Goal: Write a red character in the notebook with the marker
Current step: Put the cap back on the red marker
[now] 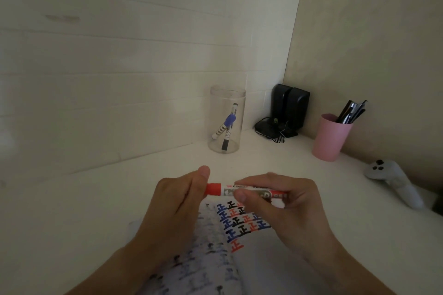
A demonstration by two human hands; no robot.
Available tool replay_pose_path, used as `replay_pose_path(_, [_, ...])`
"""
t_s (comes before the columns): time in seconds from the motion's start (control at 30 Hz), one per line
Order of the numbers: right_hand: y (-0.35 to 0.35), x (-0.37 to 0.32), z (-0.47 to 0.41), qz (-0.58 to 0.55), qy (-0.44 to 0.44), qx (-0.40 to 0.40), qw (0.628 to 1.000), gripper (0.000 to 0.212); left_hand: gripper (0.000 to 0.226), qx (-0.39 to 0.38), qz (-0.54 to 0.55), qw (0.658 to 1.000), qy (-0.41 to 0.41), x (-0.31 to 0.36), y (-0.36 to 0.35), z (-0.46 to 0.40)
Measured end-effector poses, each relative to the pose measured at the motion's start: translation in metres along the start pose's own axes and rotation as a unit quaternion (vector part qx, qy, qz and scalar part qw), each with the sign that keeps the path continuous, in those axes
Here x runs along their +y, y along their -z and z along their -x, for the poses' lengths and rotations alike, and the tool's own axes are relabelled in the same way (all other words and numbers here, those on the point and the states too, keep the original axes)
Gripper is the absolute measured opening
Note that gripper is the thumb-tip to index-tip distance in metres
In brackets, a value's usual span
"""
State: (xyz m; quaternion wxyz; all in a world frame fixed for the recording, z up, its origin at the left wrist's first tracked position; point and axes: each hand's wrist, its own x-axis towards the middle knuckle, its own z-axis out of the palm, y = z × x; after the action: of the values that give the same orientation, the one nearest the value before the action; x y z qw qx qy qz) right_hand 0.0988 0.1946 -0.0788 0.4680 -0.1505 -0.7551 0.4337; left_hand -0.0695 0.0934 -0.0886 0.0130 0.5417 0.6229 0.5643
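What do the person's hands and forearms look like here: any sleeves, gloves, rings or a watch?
Both are bare. The left hand and right hand wear no gloves, and no rings show on the visible fingers. Both forearms are uncovered down to the bottom edge of the picture, with no sleeve, watch or bracelet in view. The nails look short and unpainted. The dim light hides finer detail.

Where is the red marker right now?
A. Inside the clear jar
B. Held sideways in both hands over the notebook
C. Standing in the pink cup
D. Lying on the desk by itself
B: the red marker lies sideways between the left hand and right hand, above the notebook, its red cap by the left thumb.
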Motion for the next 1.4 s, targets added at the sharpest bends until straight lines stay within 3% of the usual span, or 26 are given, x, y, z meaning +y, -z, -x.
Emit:
replay_pose_path(0.17, [-0.004,0.006,0.003,0.163,0.063,-0.033,0.984,0.022,0.04,-0.039,0.061,0.997,-0.019,0.007,0.001,-0.003])
replay_pose_path(0.27, [-0.008,0.006,0.003,0.148,0.056,-0.021,0.987,0.044,0.041,-0.106,0.003,0.993,-0.057,0.001,0.002,-0.002])
replay_pose_path(0.37, [-0.002,0.005,0.0,0.064,-0.005,0.01,0.998,0.067,0.046,-0.123,-0.165,0.976,-0.073,-0.014,0.01,-0.008])
replay_pose_path(0.47, [-0.001,0.02,-0.004,0.0,-0.112,-0.009,0.994,0.065,0.046,-0.123,-0.276,0.952,-0.049,-0.031,0.017,-0.012])
replay_pose_path(0.63, [-0.001,0.031,-0.011,0.026,-0.245,-0.028,0.969,0.057,0.051,-0.167,-0.336,0.926,0.036,-0.052,0.02,-0.016])
replay_pose_path(0.73, [-0.008,0.011,-0.035,0.058,-0.198,0.017,0.978,0.059,0.058,-0.175,-0.335,0.924,0.06,-0.052,0.021,-0.018])
replay_pose_path(0.83, [-0.015,-0.01,-0.089,0.105,-0.071,0.116,0.985,0.052,0.056,-0.167,-0.332,0.926,0.06,-0.054,0.02,-0.018])
replay_pose_path(1.0, [-0.022,-0.04,-0.184,0.167,0.098,0.243,0.95,0.043,0.058,-0.166,-0.309,0.934,0.067,-0.057,0.022,-0.017])
replay_pose_path(1.17, [-0.031,-0.018,-0.224,0.252,0.068,0.213,0.941,0.035,0.045,-0.167,-0.323,0.93,0.056,-0.057,0.021,-0.018])
replay_pose_path(1.4, [-0.044,0.025,-0.228,0.366,-0.014,0.158,0.917,0.012,0.061,-0.172,-0.345,0.922,0.039,-0.058,0.02,-0.019])
